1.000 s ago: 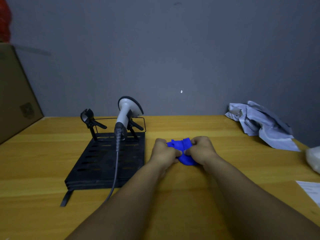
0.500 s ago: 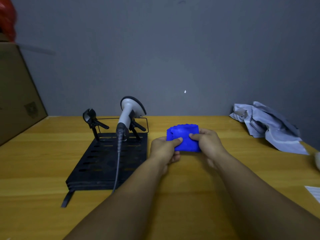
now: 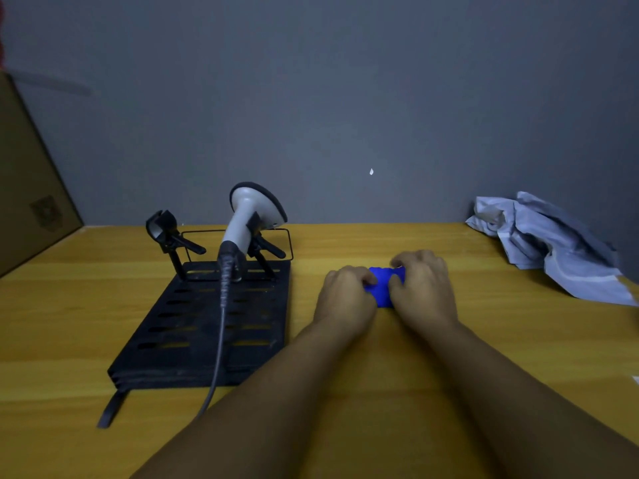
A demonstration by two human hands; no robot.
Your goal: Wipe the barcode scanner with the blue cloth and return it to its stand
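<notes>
The white barcode scanner (image 3: 246,216) rests head-up in the right clip of the black slotted stand (image 3: 204,323), its grey cable (image 3: 218,344) trailing toward me over the stand's front edge. To the right of the stand, the blue cloth (image 3: 380,288) lies on the wooden table (image 3: 484,340), mostly covered by my hands. My left hand (image 3: 345,299) and my right hand (image 3: 422,288) both press down on it with fingers curled over the fabric. Only a narrow strip of cloth shows between them.
A crumpled pale grey cloth (image 3: 553,247) lies at the back right by the grey wall. A cardboard box (image 3: 27,188) stands at the left edge. A second, empty black clip (image 3: 166,233) stands on the stand's left side.
The blue cloth was held up spread between both hands; now it is down on the table, bunched smaller, with both hands closed over it.
</notes>
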